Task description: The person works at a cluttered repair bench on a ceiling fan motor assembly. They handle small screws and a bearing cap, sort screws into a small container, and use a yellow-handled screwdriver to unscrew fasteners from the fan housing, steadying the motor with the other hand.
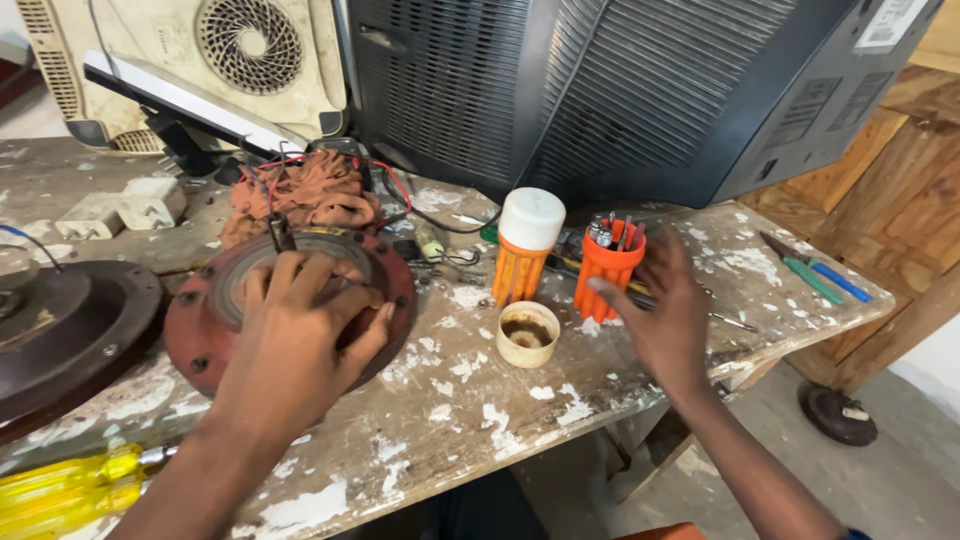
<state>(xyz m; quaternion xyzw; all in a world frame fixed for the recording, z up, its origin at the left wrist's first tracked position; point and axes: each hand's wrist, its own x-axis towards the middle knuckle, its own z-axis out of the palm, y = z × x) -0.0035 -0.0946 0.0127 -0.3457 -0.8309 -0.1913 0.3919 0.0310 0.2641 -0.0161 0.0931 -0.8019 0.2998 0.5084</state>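
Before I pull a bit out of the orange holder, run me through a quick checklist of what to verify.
1. Left hand steadies the red round motor plate: ok, palm flat on it.
2. Right hand empty: ok, fingers open.
3. Orange bit holder upright, bits showing: ok.
4. Holder's white-topped cap out of the way: ok, standing left of it.
5. Small cream cup clear of the reach: not ok, close by.
6. Right bit present: cannot tell.
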